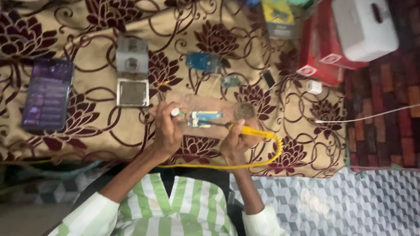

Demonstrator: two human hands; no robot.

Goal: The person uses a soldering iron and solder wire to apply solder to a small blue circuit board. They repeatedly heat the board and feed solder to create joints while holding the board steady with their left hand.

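Soldering over a small circuit board (203, 118) on a floral cloth (104, 19).

Red boxes (321, 52) under a white case (364, 25) sat at the cloth's far right corner (a yellow packet (277, 13) lay just left). The left hand (167, 130) closed on a white tube (176, 112); the right hand (235, 143) gripped a yellow soldering iron (253, 131), its tip on the blue-white board. Bare cloth lay right of the hands.

I see a dim, warm, even light over the flowered cloth (104, 24), with no clear source. Shadows are soft; the darkest sit at the cloth's near edge and at the far right corner. The white case (364, 25) far right is brightest but not blown out. The whole picture looks soft and smeared, fine detail lost, edges slightly stretched.
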